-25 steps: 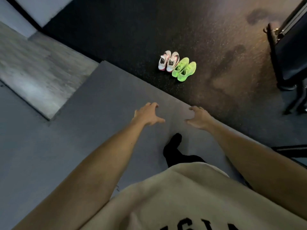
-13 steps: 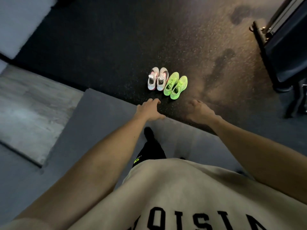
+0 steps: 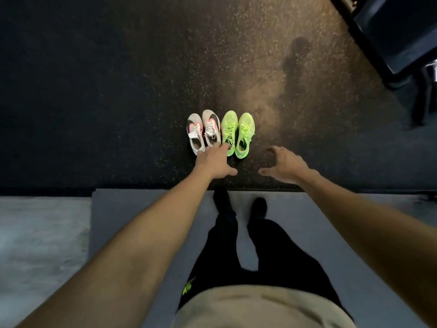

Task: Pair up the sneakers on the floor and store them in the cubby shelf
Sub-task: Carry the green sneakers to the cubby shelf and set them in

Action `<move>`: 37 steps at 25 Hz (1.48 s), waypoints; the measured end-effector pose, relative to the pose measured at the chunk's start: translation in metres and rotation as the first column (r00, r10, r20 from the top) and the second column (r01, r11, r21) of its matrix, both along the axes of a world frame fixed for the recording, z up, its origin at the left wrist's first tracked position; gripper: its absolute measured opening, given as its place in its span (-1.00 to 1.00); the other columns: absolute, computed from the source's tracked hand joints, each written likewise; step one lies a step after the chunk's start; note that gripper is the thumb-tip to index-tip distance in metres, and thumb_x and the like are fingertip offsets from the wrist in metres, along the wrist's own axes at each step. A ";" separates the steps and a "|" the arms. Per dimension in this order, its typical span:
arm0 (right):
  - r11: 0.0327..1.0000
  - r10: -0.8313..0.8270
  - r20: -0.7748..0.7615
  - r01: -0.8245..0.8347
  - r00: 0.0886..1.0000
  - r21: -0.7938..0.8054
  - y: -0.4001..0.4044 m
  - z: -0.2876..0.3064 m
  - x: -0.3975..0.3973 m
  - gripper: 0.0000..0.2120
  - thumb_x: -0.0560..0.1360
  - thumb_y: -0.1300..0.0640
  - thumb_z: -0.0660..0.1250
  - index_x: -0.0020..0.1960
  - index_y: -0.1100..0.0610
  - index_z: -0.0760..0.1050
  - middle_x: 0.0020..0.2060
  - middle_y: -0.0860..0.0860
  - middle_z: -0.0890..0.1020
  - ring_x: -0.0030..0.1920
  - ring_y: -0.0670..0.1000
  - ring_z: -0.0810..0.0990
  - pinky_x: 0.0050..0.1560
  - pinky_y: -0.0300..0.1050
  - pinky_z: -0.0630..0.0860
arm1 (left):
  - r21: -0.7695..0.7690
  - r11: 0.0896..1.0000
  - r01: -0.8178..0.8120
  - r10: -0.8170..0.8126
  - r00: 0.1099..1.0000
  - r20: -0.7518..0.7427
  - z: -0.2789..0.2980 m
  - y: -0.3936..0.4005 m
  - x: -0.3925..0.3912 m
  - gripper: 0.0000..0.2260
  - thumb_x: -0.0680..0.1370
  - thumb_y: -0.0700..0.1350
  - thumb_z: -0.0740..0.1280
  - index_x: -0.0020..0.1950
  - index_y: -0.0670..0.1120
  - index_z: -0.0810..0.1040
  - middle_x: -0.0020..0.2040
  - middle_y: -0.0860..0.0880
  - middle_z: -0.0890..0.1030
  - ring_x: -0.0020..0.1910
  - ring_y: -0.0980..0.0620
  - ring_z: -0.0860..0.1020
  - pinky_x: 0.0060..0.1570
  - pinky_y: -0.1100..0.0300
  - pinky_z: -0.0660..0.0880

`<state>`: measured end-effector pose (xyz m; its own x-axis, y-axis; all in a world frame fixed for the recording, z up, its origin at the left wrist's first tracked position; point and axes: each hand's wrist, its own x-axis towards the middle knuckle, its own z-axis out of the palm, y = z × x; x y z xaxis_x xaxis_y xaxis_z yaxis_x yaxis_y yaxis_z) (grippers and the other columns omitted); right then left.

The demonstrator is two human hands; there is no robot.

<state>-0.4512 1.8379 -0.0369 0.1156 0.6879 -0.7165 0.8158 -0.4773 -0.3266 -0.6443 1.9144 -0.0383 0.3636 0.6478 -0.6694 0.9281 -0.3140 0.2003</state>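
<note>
We reach with both hands spread and holding nothing: left hand [image 3: 214,162] overlaps the white pair [image 3: 203,131] at 11 o'clock; right hand [image 3: 283,165] pinches the green pair's [image 3: 237,133] heels together.

Single head-worn wide-angle view, steeply downward from standing height onto the speckled floor [image 3: 118,91] ahead.

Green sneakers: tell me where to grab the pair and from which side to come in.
Probably best at the heel collars of the green sneakers: both openings face up and the heels point toward the person, touching side by side. Coming from the near side, the right hand, open and empty, could hook fingers into both collars at once. The left hand already overlaps the heels of the white sneakers.
</note>
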 end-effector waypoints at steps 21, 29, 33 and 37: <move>0.987 0.160 0.085 -0.161 0.983 0.002 0.119 -0.537 -0.025 -0.46 0.47 -0.07 0.36 0.36 0.13 0.33 0.28 0.07 0.46 0.33 0.14 0.37 0.29 0.11 0.32 | 0.048 0.966 0.256 -0.248 0.960 -0.127 -0.546 0.106 0.039 -0.54 0.52 -0.11 0.39 0.38 -0.12 0.36 0.33 -0.10 0.43 0.35 -0.09 0.35 0.27 0.04 0.30; 0.983 -0.002 0.075 -0.011 0.997 0.185 0.121 -0.577 -0.031 -0.84 0.51 0.20 0.31 0.08 0.19 0.52 -0.06 0.19 0.56 -0.07 0.28 0.58 -0.11 0.05 0.52 | 0.175 0.968 0.178 -0.176 0.984 -0.028 -0.562 0.105 0.038 -0.83 0.57 -0.34 0.24 0.08 -0.12 0.52 0.06 -0.10 0.55 0.09 -0.10 0.50 -0.03 0.06 0.45; 0.989 -0.023 0.042 0.017 0.999 0.149 0.109 -0.498 -0.024 -0.88 0.52 0.17 0.32 0.04 0.18 0.52 -0.08 0.19 0.55 -0.07 0.28 0.58 -0.18 0.01 0.46 | 0.117 0.977 0.180 -0.183 0.983 0.014 -0.482 0.100 0.044 -0.86 0.58 -0.30 0.23 0.04 -0.13 0.54 0.02 -0.11 0.55 0.01 -0.11 0.53 -0.07 0.05 0.46; 0.988 -0.022 0.064 0.012 0.998 0.155 0.100 -0.389 -0.015 -0.88 0.51 0.17 0.32 0.03 0.15 0.53 -0.06 0.19 0.54 -0.06 0.28 0.58 -0.19 -0.01 0.43 | 0.105 0.981 0.163 -0.169 0.985 0.046 -0.371 0.091 0.052 -0.86 0.58 -0.30 0.22 0.04 -0.15 0.54 0.01 -0.12 0.55 0.02 -0.12 0.52 -0.11 0.06 0.42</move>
<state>-0.4662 1.9377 -0.4261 0.1712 0.7875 -0.5921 0.8298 -0.4392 -0.3443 -0.5921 2.0057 -0.4090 0.5062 0.6383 -0.5800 0.8498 -0.4839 0.2090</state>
